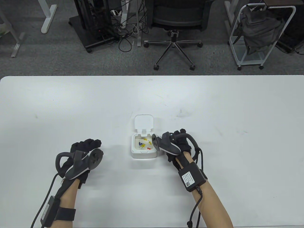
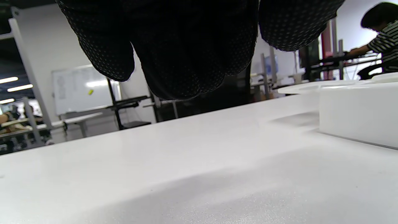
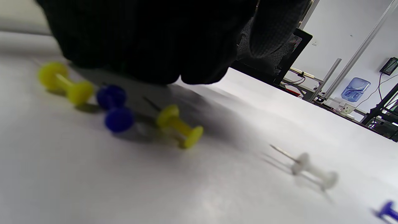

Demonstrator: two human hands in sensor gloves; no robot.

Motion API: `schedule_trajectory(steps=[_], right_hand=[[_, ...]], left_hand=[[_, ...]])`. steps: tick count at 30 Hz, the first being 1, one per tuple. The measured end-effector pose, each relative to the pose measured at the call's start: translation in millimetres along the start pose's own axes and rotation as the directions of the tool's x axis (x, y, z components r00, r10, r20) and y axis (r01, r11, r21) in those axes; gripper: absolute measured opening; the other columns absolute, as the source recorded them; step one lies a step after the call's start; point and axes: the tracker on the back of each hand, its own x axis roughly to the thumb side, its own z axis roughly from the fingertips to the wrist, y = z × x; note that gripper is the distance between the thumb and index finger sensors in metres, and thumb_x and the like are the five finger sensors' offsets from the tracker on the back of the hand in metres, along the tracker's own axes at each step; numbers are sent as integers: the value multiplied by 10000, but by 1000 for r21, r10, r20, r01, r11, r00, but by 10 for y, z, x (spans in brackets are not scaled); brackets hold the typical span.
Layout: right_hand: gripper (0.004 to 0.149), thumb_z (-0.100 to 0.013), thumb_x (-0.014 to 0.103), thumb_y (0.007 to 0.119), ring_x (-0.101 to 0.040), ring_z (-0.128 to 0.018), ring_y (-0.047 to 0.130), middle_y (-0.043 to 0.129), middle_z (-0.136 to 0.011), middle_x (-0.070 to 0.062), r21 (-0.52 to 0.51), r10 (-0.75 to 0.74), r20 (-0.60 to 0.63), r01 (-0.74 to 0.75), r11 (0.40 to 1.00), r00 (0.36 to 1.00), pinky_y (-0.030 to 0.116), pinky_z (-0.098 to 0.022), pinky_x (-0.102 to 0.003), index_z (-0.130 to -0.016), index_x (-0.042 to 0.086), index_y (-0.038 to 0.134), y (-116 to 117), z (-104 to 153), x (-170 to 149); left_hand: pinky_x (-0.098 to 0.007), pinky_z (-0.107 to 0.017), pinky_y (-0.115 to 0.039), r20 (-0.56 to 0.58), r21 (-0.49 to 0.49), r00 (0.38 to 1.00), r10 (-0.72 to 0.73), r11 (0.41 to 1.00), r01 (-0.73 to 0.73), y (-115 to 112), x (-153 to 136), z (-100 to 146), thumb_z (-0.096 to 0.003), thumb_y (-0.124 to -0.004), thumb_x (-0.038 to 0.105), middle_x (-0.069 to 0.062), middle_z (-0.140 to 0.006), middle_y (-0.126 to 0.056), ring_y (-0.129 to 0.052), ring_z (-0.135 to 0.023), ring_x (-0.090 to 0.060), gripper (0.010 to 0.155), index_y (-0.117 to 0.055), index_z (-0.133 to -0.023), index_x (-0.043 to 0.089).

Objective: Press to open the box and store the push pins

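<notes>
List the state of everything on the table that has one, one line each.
white box: open, lid flipped back
push pins: loose inside the box, lying on their sides
left hand: on the table left of the box, holding nothing
right hand: beside the box's right edge, grasp not visible

Open box [image 1: 143,149] between hands, raised lid [image 1: 144,122] behind, bare table [image 1: 71,106] left
</notes>
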Motion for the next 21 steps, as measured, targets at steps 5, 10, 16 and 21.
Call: schedule_trajectory(steps=[5,10,16,21], right_hand=[[407,-360,446,763,-231,-733,924,952,-686,111,-1,12,6,-12,1000,1000,614,-757,-600,-752,339,759,19,-15,32],[409,-366,453,751,-237,-737,914,943,-686,105,3,9,7,-9,1000,1000,608,-759,-602,-757,332,751,39,-31,41],[407,-368,458,747,-231,-746,910,942,-694,114,16,-9,5,9,1000,1000,610,-760,-597,-757,339,749,42,-47,26],[411,-368,461,745,-230,-756,906,934,-715,115,17,-52,8,52,999,999,615,-756,-594,-762,342,741,3,-53,2]], left_hand=[[-467,-734,-798,3,-1,1000,-4,1000,4,-3,4,-2,-480,-684,536,77,-976,-878,-1005,-771,-148,533,-745,-973,341],[-467,-735,-797,2,-7,1000,-4,1000,4,-3,5,-2,-479,-685,536,77,-976,-878,-1006,-770,-147,533,-746,-972,343],[-469,-734,-797,5,-8,1000,-4,1000,4,-2,9,-1,-480,-684,535,75,-977,-878,-1006,-771,-148,533,-748,-972,341],[-469,-735,-797,11,-8,1000,-8,1000,8,-9,18,-1,-480,-683,536,79,-977,-878,-1005,-772,-147,534,-746,-973,341]])
